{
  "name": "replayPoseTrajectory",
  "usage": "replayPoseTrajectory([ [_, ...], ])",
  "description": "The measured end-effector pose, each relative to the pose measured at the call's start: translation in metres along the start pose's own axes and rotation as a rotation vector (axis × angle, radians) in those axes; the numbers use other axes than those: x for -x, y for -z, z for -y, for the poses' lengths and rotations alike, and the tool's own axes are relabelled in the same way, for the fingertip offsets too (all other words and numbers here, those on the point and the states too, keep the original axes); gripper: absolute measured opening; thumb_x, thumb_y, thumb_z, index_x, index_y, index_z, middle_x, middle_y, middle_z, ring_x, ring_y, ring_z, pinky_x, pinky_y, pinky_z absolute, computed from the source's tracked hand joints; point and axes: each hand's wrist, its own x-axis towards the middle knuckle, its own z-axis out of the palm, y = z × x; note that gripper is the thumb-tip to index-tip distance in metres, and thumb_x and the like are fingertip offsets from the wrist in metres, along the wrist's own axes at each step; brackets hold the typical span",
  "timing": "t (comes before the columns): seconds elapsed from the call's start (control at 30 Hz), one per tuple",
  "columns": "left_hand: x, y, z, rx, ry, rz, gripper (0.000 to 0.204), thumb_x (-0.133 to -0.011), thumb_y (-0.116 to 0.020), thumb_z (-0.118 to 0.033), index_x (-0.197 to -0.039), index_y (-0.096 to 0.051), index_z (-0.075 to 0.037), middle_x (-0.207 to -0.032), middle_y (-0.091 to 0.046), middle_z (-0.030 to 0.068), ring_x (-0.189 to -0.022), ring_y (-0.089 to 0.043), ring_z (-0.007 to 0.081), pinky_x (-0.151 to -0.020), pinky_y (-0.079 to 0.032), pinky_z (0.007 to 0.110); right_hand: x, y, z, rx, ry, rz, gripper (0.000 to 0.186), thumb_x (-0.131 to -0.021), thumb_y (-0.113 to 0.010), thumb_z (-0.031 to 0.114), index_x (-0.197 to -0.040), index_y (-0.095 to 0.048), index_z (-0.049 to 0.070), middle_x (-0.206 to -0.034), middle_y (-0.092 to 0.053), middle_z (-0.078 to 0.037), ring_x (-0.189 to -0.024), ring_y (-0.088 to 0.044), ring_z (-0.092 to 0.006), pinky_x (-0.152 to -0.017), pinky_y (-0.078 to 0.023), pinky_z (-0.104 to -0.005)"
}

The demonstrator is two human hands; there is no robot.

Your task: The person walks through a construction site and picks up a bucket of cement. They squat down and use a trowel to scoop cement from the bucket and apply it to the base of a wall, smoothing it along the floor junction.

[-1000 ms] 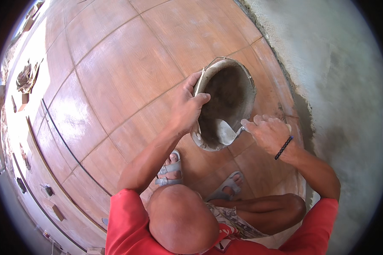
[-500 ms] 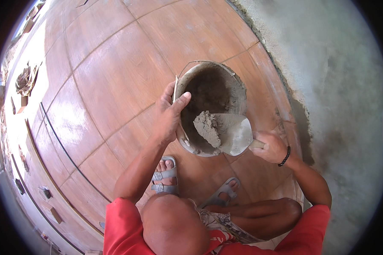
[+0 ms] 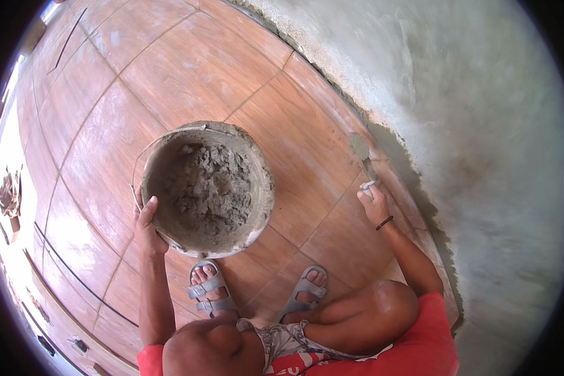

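Note:
My left hand (image 3: 149, 229) grips the near left rim of a grey bucket (image 3: 266, 185), thumb over the edge. The bucket tips toward me, and wet grey mortar (image 3: 213, 182) lies lumpy inside it. My right hand (image 3: 376, 205) is closed round the handle of a trowel (image 3: 369, 168), held out to the right near the floor's edge. Its blade shows narrow from this angle. A patch of mortar (image 3: 359, 145) is at the blade's far end; whether it sits on the blade or the tile, I cannot tell.
Brown wood-look tiles (image 3: 169, 75) make up the floor. Along the right runs a grey plastered wall (image 3: 482, 138), with a mortar-smeared joint (image 3: 413, 169) at its foot. My sandalled feet (image 3: 212, 288) stand just below the bucket. A dark thin rod (image 3: 84, 274) lies at left.
The trowel has left the bucket, where it carried a heap of mortar, and moved right toward the wall's foot. The bucket has shifted left and tilted toward me, still in my left hand.

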Motion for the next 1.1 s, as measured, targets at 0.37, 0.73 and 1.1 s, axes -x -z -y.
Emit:
replayPoseTrajectory([
  [0.37,0.003,-0.003,-0.001,-0.01,-0.013,0.033,0.049,-0.089,-0.051,-0.009,-0.137,-0.039,-0.004,-0.131,-0.051,0.014,-0.12,-0.05,0.0263,-0.102,-0.041,0.039,-0.063,-0.025,0.003,-0.49,-0.254,-0.003,0.026,-0.09,-0.062,0.027,-0.098,-0.06,0.003,-0.068,-0.055,-0.003,-0.049,-0.052,-0.0089,-0.046,-0.042,-0.0254],
  [0.73,0.004,-0.007,-0.002,-0.037,-0.018,0.001,0.05,-0.089,-0.055,-0.009,-0.136,-0.04,-0.003,-0.13,-0.052,0.0134,-0.119,-0.05,0.0246,-0.102,-0.041,0.037,-0.061,0.04,-0.011,-0.509,-0.431,0.084,0.022,-0.09,-0.061,0.023,-0.099,-0.06,0.003,-0.064,-0.052,-0.001,-0.046,-0.048,-0.0081,-0.04,-0.041,-0.0236],
  [1.1,-0.001,0.008,0.001,-0.012,-0.027,-0.007,0.051,-0.088,-0.055,-0.008,-0.137,-0.04,-0.002,-0.127,-0.053,0.0116,-0.117,-0.05,0.0217,-0.102,-0.039,0.036,-0.002,0.085,0.004,-0.227,-0.505,0.044,0.023,-0.09,-0.059,0.026,-0.092,-0.06,0.003,-0.061,-0.052,-0.002,-0.044,-0.049,-0.0087,-0.038,-0.04,-0.0246],
])
